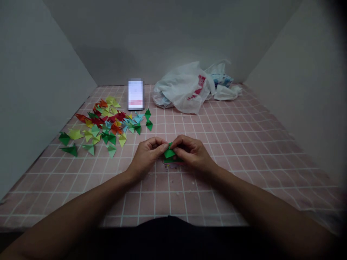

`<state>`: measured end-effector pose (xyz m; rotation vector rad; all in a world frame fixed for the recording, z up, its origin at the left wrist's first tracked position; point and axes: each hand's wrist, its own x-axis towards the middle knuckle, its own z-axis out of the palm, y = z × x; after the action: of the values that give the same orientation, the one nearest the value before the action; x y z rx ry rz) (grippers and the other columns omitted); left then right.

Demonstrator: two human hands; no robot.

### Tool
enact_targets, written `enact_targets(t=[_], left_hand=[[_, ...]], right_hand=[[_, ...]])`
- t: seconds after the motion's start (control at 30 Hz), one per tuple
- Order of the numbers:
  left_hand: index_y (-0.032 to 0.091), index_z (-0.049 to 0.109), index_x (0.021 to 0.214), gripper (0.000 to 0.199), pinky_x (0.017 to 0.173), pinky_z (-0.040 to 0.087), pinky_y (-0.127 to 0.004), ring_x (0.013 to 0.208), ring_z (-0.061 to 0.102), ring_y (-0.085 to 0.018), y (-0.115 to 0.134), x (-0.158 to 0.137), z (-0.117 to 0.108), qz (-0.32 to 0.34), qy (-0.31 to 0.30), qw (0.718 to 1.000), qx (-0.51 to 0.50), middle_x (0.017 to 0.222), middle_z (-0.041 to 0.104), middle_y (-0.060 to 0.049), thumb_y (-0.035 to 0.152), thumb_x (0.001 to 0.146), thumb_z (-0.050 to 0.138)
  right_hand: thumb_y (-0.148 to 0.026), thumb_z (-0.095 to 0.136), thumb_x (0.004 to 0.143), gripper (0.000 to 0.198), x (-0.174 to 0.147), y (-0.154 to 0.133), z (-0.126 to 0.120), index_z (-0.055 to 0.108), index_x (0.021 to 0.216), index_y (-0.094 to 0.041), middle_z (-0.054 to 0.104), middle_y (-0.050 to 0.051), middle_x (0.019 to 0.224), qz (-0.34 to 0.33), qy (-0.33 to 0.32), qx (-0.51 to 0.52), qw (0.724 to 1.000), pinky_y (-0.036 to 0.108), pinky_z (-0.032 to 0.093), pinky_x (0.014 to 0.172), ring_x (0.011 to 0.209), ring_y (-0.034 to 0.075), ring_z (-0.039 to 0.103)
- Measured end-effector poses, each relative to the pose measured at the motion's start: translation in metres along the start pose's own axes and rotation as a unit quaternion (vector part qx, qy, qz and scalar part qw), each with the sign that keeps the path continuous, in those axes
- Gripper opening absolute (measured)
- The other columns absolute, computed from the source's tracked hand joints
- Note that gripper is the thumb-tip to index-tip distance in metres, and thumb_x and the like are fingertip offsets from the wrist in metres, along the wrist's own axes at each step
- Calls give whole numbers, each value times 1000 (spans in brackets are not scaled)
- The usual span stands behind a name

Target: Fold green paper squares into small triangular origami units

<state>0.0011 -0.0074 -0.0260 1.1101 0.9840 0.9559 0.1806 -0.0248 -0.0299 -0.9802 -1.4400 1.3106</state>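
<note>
Grey walls (173, 39) around a pink gridded cloth (244, 144), and both hands are on the paper!
Centre of the cloth, just in front of the person: the left hand (149, 153) pinches the green folded paper (170, 153) by its left edge, thumb on top, while the right hand (192, 151) grips the other side between thumb and curled fingers. Right below them lies more green paper (168, 161), partly hidden. Over to the left, a crowd of colourful folded pieces (119, 116); behind, a lit phone (136, 94) stands upright near a crumpled white plastic bag (184, 88) with red print.
</note>
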Motion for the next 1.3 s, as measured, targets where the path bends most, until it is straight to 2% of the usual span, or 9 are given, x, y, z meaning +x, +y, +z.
enact_targets(t=[0.13,0.33,0.57,0.77,1.0,1.3], left_hand=[[16,72,78,22,64,46,-22,67,59,-11,0,1,-1,12,14,1000,4,73,67,1,33,72,83],[16,71,77,22,61,46,-21,65,58,-10,-2,2,-3,19,11,1000,8,71,66,1,34,71,83],[16,71,76,17,62,50,-22,66,61,-11,1,1,-1,55,15,997,43,72,69,0,30,72,80],[16,71,77,13,60,52,-20,65,63,-11,3,-2,1,101,17,991,84,71,69,0,27,74,78],[17,72,78,5,58,54,-19,64,65,-11,2,-3,1,157,16,980,119,71,70,0,21,78,74],[17,73,80,4,61,54,-21,65,65,-11,0,-3,-1,176,17,973,150,73,71,-1,21,80,73]], right_hand=[[-23,69,79,11,3,-1,0,60,86,-22,58,-3,75,-4,9,36,999,25,53,59,64,11,57],[-24,71,79,13,4,1,-2,61,86,-21,60,-4,76,60,12,90,994,23,49,53,59,10,61],[-25,70,80,10,3,-1,-3,63,86,-20,62,-3,74,68,7,95,993,23,49,55,60,10,61],[-31,72,82,16,3,0,-5,63,86,-19,61,-3,73,51,7,104,993,22,49,56,61,10,60],[-31,74,81,17,4,0,-4,62,85,-19,60,-3,72,61,8,107,992,23,49,57,61,10,58],[-29,73,80,16,4,-3,-3,62,85,-18,60,-3,73,73,12,91,993,23,47,58,63,10,57]])
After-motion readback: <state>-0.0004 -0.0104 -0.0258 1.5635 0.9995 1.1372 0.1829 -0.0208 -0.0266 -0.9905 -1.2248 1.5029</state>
